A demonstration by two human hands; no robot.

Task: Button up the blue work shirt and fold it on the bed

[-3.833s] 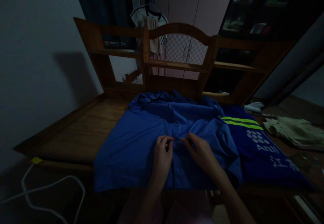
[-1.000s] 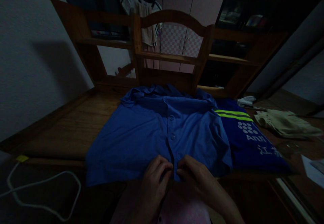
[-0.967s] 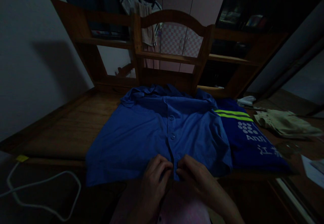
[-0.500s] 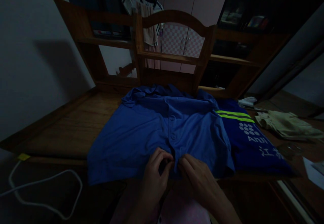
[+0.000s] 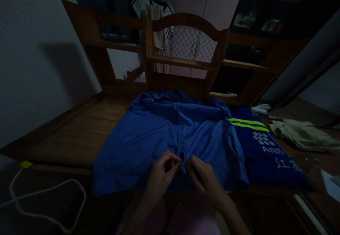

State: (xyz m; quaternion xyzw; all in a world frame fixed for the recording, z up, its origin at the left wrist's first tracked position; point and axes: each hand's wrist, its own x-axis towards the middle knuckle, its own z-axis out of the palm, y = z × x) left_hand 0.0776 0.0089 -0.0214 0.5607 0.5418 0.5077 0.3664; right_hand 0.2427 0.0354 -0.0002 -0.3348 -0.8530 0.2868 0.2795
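A blue shirt [image 5: 148, 132] lies spread out on the wooden desk, its button strip [image 5: 182, 135] running down the middle with round buttons showing. My left hand [image 5: 164, 167] pinches the shirt's front edge just left of the strip. Opposite it, my right hand [image 5: 200, 173] pinches the cloth on the other side, fingertips close to the left ones. Between the two hands the cloth is lifted a little, and a small dark gap shows there. Whether a button sits between the fingers is too dark to tell.
Right of the shirt lies a folded dark blue garment [image 5: 262, 146] with yellow-green stripes, then a pale folded cloth [image 5: 302, 132]. A wooden shelf frame [image 5: 183, 63] rises along the back. A white cable [image 5: 47, 185] loops at the lower left, by the desk edge [image 5: 58, 169].
Both hands have moved slightly up along the button strip, still pinching the cloth. A dark gap between the shirt's front edges has come into sight above the fingertips.
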